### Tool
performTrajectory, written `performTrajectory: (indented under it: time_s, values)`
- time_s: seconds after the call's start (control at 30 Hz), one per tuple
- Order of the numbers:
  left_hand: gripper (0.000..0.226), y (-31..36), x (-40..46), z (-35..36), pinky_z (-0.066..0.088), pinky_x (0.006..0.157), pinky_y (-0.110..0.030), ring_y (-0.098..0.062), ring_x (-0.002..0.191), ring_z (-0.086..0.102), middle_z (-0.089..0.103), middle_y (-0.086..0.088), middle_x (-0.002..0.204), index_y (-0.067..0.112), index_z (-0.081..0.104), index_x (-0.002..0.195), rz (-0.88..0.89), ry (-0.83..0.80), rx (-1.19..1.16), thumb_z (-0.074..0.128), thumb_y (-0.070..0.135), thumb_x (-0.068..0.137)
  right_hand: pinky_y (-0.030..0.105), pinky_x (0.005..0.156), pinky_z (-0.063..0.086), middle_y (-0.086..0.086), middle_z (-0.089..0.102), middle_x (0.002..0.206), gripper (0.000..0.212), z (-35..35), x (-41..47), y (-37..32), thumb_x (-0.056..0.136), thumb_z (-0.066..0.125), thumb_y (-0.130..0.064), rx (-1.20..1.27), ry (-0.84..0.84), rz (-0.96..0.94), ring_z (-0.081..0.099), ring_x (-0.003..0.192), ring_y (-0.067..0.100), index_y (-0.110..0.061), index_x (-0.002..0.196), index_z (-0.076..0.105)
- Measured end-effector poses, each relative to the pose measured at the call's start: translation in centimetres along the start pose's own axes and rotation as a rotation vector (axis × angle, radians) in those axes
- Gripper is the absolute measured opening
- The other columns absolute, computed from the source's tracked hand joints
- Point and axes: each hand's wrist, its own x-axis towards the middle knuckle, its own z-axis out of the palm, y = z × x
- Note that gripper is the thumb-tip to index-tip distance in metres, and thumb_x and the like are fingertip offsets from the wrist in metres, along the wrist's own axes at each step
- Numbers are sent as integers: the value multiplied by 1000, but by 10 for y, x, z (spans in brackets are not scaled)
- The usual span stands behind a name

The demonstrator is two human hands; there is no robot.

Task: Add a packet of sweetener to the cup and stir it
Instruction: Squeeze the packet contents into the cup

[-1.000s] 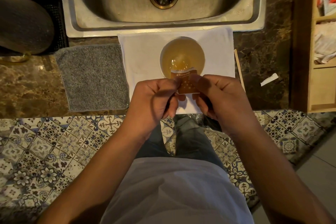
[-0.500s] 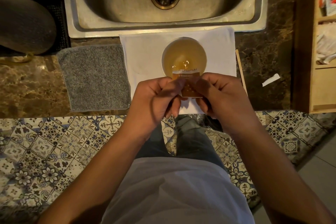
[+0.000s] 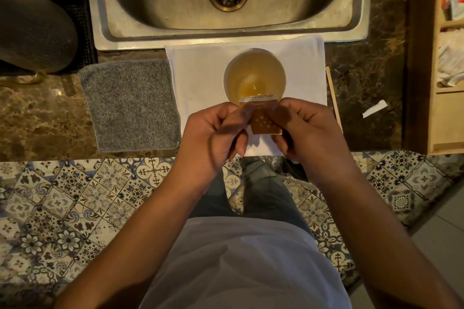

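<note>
White shirt (image 3: 241,266) (jeans (image 3: 263,195) below)

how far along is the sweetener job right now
Done: the cup of amber drink stands on the white towel. In hand: the left hand and right hand both pinch the top of the sweetener packet just in front of the cup; whether it is torn open cannot be told. Left: pour it in, then stir, likely with the wooden stick lying untouched at the towel's right edge.
</note>
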Motion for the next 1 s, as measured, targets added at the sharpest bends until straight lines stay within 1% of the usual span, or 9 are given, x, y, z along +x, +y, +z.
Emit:
performTrajectory:
  time_s: [0.1,0.17,0.27,0.37,0.47,0.53,0.67,0.9,1.0]
  values:
    - [35,0,1,1,31,44,-23,-12,41,36,51,1,45,8,56,66,-8,23,17,53,15,101,14,44,34,-5,48,46,41,0,1,1,104,52,-22,-1,-3,-2,37,41,6,-13,64,59]
    - [36,1,2,2,32,43,-20,-11,41,36,51,1,44,6,56,66,-17,32,19,53,14,101,16,45,35,-4,48,46,44,0,1,1,104,52,-24,11,-6,6,37,43,9,-17,62,58]
    - [37,2,2,1,30,44,-26,-16,41,34,52,-2,45,7,58,66,-12,15,-9,56,25,97,17,46,37,-4,49,47,45,-1,1,2,104,52,-27,-3,-10,23,38,44,11,-20,61,61]
    - [45,4,1,0,30,45,-30,-20,41,33,53,-3,46,-3,63,72,-43,-11,-61,57,38,90,18,42,34,-1,49,45,49,-2,1,0,105,51,-28,58,3,63,36,39,11,-19,58,61]
    - [34,5,1,2,30,43,-26,-18,39,34,54,-4,44,14,66,63,-12,-5,-74,58,31,92,29,45,25,1,47,42,53,-4,2,0,105,50,-31,155,-11,134,33,34,13,-18,54,60]
    - [38,5,2,2,31,42,-23,-16,37,33,54,-3,44,20,66,60,-1,2,-72,57,23,96,35,46,21,1,47,40,56,-4,3,1,105,49,-33,182,-43,156,32,33,15,-15,52,58]
    - [40,6,2,2,33,43,-22,-14,36,33,52,-1,43,19,64,61,-8,-11,-105,55,16,100,31,45,24,2,47,37,58,-5,4,3,105,46,-34,228,-81,183,30,31,19,-14,52,58]
    - [46,4,1,0,30,41,-23,-20,37,31,51,-2,42,15,60,58,21,22,-71,49,6,101,23,42,26,1,44,37,49,-5,6,4,103,49,-31,264,-91,201,34,29,12,-6,62,57]
    - [45,7,-1,1,29,44,-30,-26,40,31,52,-3,42,8,58,60,11,-24,-56,46,6,102,19,38,28,0,41,34,49,-5,6,5,99,53,-29,272,-115,155,31,27,10,-6,56,55]
